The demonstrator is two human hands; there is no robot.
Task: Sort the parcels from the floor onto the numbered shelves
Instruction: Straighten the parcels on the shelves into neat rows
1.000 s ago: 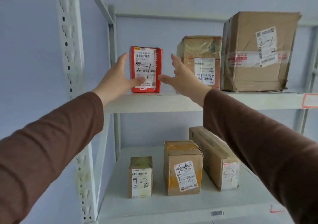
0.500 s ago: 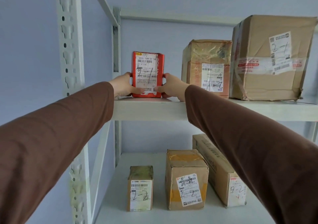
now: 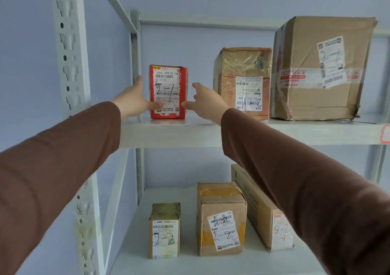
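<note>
My hands have let go of the red parcel point(image 3: 168, 92).
Left hand point(image 3: 135, 99) and right hand point(image 3: 203, 101) flank it, fingers spread; it stands shelved left of the taped brown box point(image 3: 242, 82); the floor is unseen.

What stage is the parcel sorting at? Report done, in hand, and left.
Done: three parcels marked 2-1 stand on the upper shelf, the red parcel among them; three marked 2-2 stand on the lower shelf.
In hand: nothing gripped. The left hand and right hand are open either side of the red parcel, thumbs at its front.
Left: cannot tell; the floor is out of view.
</note>
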